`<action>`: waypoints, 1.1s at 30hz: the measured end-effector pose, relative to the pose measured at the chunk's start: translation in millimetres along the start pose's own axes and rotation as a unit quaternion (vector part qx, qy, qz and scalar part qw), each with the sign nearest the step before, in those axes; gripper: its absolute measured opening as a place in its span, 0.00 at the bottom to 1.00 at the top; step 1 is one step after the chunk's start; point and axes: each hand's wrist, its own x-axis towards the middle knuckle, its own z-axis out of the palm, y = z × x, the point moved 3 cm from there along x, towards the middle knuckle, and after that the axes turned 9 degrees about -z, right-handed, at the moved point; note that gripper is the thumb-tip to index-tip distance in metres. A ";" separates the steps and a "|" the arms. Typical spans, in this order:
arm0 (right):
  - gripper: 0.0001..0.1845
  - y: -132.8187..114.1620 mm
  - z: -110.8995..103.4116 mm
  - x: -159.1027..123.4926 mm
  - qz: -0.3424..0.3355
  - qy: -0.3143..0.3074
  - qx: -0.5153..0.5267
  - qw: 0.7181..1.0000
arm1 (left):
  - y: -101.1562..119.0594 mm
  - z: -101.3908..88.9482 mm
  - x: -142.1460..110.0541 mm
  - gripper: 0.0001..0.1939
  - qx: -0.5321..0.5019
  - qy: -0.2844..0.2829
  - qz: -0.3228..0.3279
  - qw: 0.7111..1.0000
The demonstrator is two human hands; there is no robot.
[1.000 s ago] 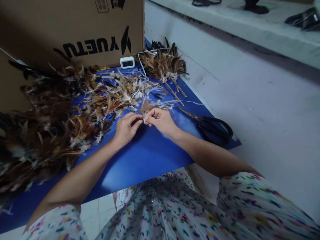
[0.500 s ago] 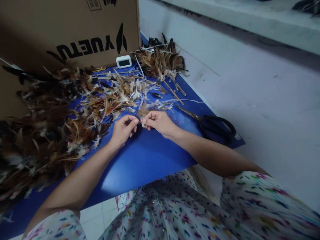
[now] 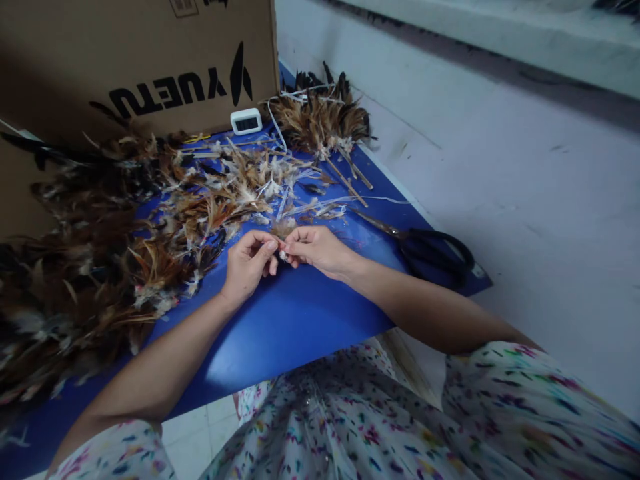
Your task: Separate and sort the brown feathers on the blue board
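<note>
Pinched in R hand (image 3: 320, 250): sm. feather tuft (image 3: 283, 229). L hand (image 3: 247, 265) alongside, grip I can't tell. Scissors (image 3: 399, 233) lie nrby.

Left hand (image 3: 249, 263): parted slightly from the right half a second ago, then returned, fingertips to fingertips.
Right hand (image 3: 320, 250): drew a little closer to the wearer.
Feather tuft (image 3: 283, 229): showed clearly above the fingers earlier; slipped largely behind both hands.
Shelf (image 3: 500, 37): lost most of its dark items from view.
Cardboard box (image 3: 150, 40): had its uppermost print cropped further.
</note>
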 end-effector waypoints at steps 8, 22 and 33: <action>0.07 1.4 -2.5 2.2 -0.001 -0.032 0.008 0.999 | 0.8 -0.1 0.4 0.11 0.054 0.010 0.017 0.998; 0.04 -13.5 -13.2 -0.9 -0.144 -0.064 -0.336 0.929 | -3.6 0.2 3.7 0.11 0.100 -0.016 0.017 0.995; 0.06 -21.0 -10.0 -5.4 -0.221 -0.086 -0.474 0.848 | -5.1 2.2 4.2 0.11 0.138 -0.034 -0.019 0.990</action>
